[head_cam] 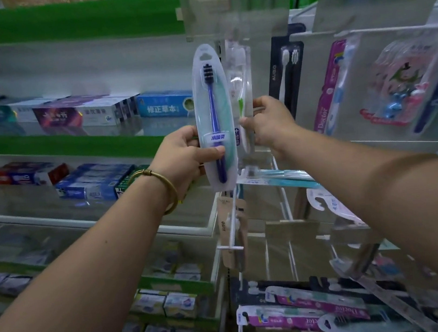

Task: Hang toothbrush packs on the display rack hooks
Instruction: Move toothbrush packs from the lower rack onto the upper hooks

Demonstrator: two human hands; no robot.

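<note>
We hold upright: blue toothbrush pack (213,115), gripped in our left hand (182,157); green toothbrush pack (243,96), pinched in our right hand (268,124), just beside it. Toothpaste boxes (166,104) shelved left.

Dim greenish light, blurred warped edges

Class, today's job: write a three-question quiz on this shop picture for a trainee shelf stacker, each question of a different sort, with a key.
1. True or false: the left hand holds the blue toothbrush pack.
2. What does the right hand grip? A) a toothpaste box B) a second toothbrush pack C) nothing
3. Fill in: in the blue toothbrush pack, the bristle end points ____.
Key: 1 true; 2 B; 3 up.
</note>
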